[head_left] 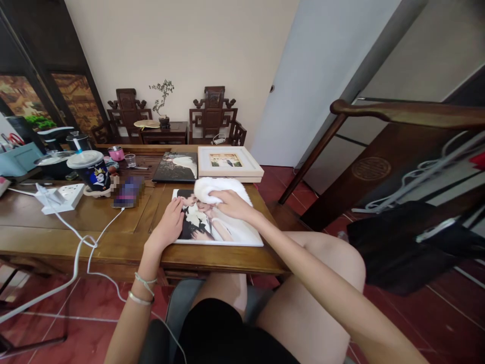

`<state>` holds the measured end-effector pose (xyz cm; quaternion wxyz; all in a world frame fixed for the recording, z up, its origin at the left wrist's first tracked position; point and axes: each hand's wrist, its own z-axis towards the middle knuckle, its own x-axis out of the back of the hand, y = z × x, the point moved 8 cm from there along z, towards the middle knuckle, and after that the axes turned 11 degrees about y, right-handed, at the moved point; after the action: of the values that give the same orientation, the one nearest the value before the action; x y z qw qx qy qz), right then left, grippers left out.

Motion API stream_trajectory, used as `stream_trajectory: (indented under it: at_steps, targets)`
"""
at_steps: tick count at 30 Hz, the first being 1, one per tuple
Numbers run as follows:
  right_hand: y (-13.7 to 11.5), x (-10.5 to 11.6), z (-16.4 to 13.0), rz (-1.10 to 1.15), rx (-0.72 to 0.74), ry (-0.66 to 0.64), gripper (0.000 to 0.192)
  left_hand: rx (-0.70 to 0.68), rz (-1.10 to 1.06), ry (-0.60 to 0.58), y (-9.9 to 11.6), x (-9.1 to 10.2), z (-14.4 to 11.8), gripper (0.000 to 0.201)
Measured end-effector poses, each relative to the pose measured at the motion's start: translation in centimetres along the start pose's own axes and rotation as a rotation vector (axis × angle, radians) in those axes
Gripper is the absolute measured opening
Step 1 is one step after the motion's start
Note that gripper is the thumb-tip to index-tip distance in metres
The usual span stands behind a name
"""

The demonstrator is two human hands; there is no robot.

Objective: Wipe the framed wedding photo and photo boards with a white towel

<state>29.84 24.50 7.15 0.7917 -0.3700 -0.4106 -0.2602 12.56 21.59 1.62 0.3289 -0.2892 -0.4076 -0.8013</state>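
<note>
White cloth (pixel 212 188) is bunched under the right hand (pixel 232 205), whose fingers are curled over it and pressed down onto the upper part of a large photo print (pixel 223 230). The print is laid flat on the wooden bench (pixel 94 217), close to its near edge and towards its right end. The left hand (pixel 170 225) is spread flat on the print's left edge, fingers open, so that nothing is gripped by it; two thin bracelets (pixel 143 289) are worn on that wrist. Behind the print, a dark photo panel (pixel 176 167) and a pale framed picture (pixel 229 163) are set side by side on the bench. Further left, a lidded cup with a straw (pixel 90 169) is seen near a white power strip (pixel 62 197), from which a white cable (pixel 81 247) is trailed over the bench's front edge. Two carved dark chairs (pixel 214 116) are placed against the far wall.
</note>
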Motion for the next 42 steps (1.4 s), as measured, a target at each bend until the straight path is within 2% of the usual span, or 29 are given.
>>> stream_trajectory:
  at_steps: [3,6,8,10,13,16,19,22,26,29,32,37,40,42]
  targets:
    - [-3.4,-1.4,3.9,0.108,0.009,-0.018,0.038,-0.010,-0.002,-0.004,0.1,0.1,0.1,0.052]
    - [-6.2,-2.7,6.1,0.113,0.069,-0.028,0.040,-0.006,-0.006,-0.004,0.1,0.3,0.2,0.053]
    - [-6.5,-3.1,6.3,0.100,0.075,-0.024,0.042,-0.002,-0.015,0.003,0.1,0.4,0.3,0.053]
    - [-5.4,-3.2,5.7,0.089,0.055,-0.040,0.044,-0.003,-0.027,0.014,0.1,0.4,0.2,0.052]
    - [-1.9,-1.9,3.6,0.070,0.011,-0.047,0.048,0.003,-0.033,0.018,0.0,0.3,0.1,0.052]
    - [2.1,0.8,1.0,0.021,-0.047,0.015,0.048,0.004,-0.031,0.015,-0.1,0.1,0.0,0.051]
    - [4.2,2.6,-2.2,-0.019,-0.126,0.025,0.046,0.005,-0.032,0.026,-0.2,0.1,0.1,0.050]
    - [2.7,2.8,-6.2,-0.071,-0.122,-0.013,0.051,0.014,-0.021,0.017,-0.3,0.0,0.2,0.050]
    - [-2.1,2.7,-12.1,-0.134,-0.044,-0.052,0.046,0.034,0.002,0.009,-0.2,-0.1,0.1,0.051]
    - [-4.5,2.8,-14.3,-0.077,0.043,-0.113,0.049,0.024,-0.002,0.018,0.0,0.1,0.0,0.050]
    - [-4.0,2.7,-13.0,-0.060,0.059,-0.160,0.053,0.014,-0.007,0.007,0.0,0.1,0.0,0.051]
    - [-2.1,0.7,-5.9,-0.146,0.002,-0.130,0.052,0.006,-0.019,0.014,0.0,0.2,0.2,0.051]
    - [-2.9,-0.8,-2.1,-0.194,-0.026,-0.062,0.054,0.003,-0.063,0.077,0.8,1.1,0.4,0.052]
    - [-4.5,-2.1,-0.9,-0.205,0.014,-0.069,0.055,0.009,-0.108,0.139,1.5,2.1,0.5,0.055]
